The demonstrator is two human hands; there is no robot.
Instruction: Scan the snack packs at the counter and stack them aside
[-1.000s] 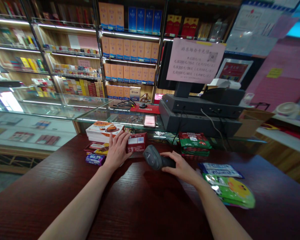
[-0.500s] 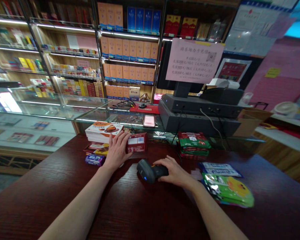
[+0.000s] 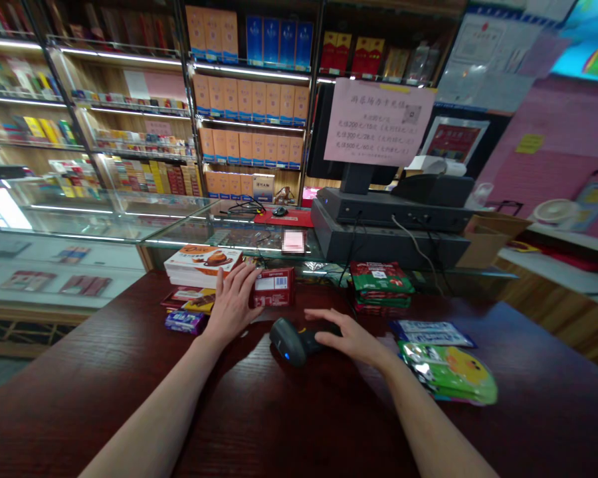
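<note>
My left hand lies with fingers spread on the dark wooden counter, its fingertips against the left end of a small red box. A dark handheld barcode scanner lies on the counter just right of that hand, head toward me with a blue light showing. Over the scanner's handle hovers my right hand, fingers stretched out and apart, barely touching it.
A stack of orange snack boxes and small packets sit left of the red box. Red-and-green packs, a blue-white packet and a green duck packet lie to the right. A till and glass case stand behind.
My right hand brought the scanner down toward me, laid it on the counter and loosened its fingers from the handle. The left hand stayed by the red box.
</note>
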